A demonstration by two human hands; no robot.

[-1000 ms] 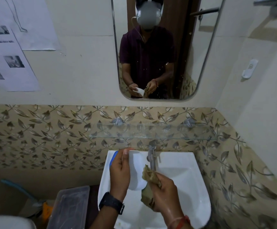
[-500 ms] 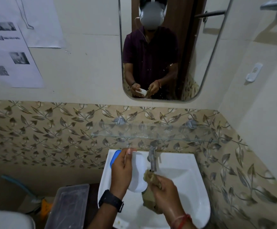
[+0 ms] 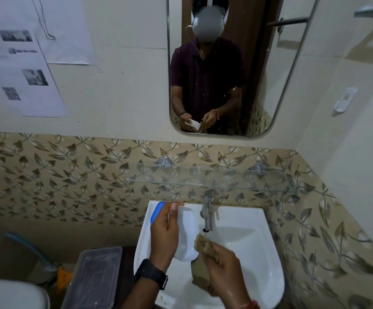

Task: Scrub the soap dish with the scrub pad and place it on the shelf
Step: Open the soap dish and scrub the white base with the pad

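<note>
1. Leaf-patterned tiles (image 3: 47, 175) line the lower wall of a bathroom. Above them hang a rounded mirror (image 3: 261, 97) and, at the left, printed sheets of paper (image 3: 25, 74) stuck to the plain plaster.
2. A glass shelf (image 3: 203, 177) is fixed to the tiles just above a white washbasin (image 3: 259, 253) and its steel tap (image 3: 207, 214).
3. A person's left hand (image 3: 164, 233), with a black watch (image 3: 151, 274) on the wrist, grips a white soap dish (image 3: 187, 233) over the left part of the basin. The thumb lies along the dish's near face. The dish stands on end, well below the shelf, with a blue piece (image 3: 156, 211) showing at its upper left.
4. The right hand (image 3: 224, 266) is curled tight round a brown scrub pad (image 3: 203, 241). The pad's upper end touches the lower right edge of the dish, just beneath the tap's spout, and the rest hangs below the fist.
5. A red thread (image 3: 253, 305) circles the right wrist, and the skin there looks wet.
6. A clear plastic container (image 3: 94, 279) sits just left of the basin.
7. The mirror reflects the person in a dark shirt, holding the dish and pad together at waist height.
</note>
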